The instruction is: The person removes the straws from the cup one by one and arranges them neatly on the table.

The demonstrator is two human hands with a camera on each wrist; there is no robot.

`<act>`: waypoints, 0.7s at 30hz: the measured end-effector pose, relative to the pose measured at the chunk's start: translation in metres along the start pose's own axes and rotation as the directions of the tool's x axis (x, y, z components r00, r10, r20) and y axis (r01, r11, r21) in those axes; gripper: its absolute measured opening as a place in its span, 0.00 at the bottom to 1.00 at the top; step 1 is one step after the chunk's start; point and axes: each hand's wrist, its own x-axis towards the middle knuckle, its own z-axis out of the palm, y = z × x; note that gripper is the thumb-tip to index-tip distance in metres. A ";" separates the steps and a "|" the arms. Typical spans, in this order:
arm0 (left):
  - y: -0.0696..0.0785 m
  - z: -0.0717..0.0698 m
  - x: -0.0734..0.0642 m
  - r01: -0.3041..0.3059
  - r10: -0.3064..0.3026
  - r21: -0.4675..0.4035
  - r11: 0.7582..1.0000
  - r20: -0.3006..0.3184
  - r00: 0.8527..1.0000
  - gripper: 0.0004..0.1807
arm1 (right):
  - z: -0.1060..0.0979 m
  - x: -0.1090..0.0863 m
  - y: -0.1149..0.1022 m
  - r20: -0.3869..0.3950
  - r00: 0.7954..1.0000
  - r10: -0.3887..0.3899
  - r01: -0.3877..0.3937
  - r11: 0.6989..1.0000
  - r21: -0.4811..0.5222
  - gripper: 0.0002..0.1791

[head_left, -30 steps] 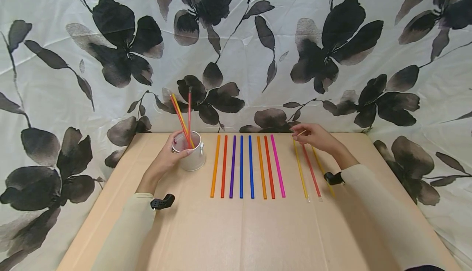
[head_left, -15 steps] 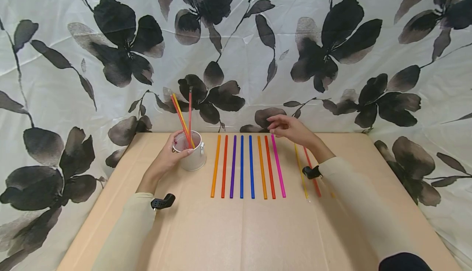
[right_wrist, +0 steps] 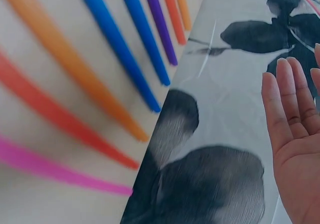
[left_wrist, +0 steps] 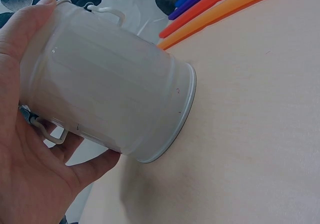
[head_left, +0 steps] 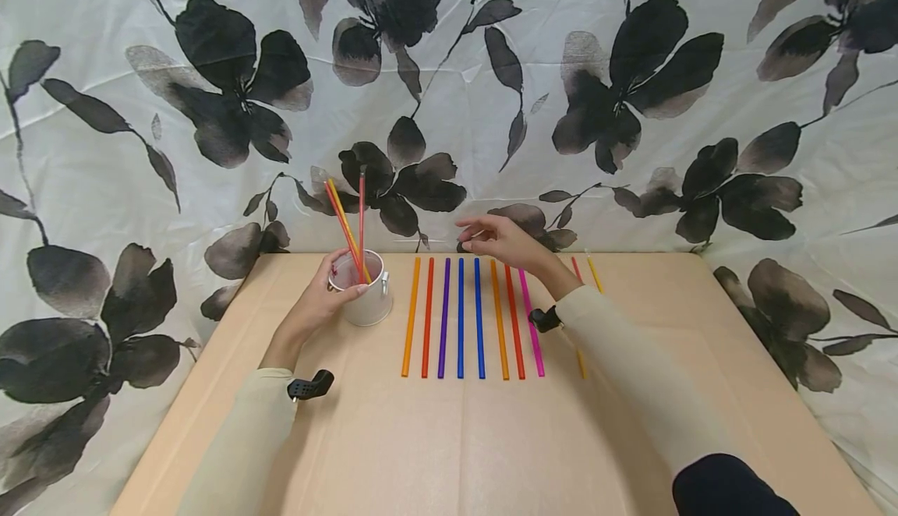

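Observation:
My left hand (head_left: 324, 290) grips a small white metal bucket (head_left: 368, 309) with side handles, thumb across its near side. Inside stand a few thin sticks (head_left: 348, 227), red and yellow, leaning against the rim. In the left wrist view the fingers wrap round the bucket (left_wrist: 110, 84), its base close over the table. My right hand (head_left: 501, 239) hovers beyond the far ends of a row of coloured sticks, above the blue (head_left: 479, 321) and orange (head_left: 500, 321) ones. In the right wrist view that hand (right_wrist: 300, 144) has extended fingers and no object shows in it.
Orange (head_left: 411, 317), red (head_left: 427, 317), purple (head_left: 443, 317), blue and pink (head_left: 535, 344) sticks lie side by side on the table (head_left: 393, 446). Thinner red (head_left: 576, 268) and yellow (head_left: 595, 273) ones lie right, mostly behind the sleeve. A floral cloth (head_left: 449, 72) hangs behind.
My right hand has moved left, from over the thin sticks at the right to the far ends of the coloured row. My left hand and the bucket have stayed in place.

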 end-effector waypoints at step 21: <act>-0.002 0.001 0.002 -0.003 0.003 -0.005 1.000 -0.004 1.000 0.51 | 0.062 0.067 -0.029 0.062 0.993 -0.101 0.103 0.994 -0.024 0.22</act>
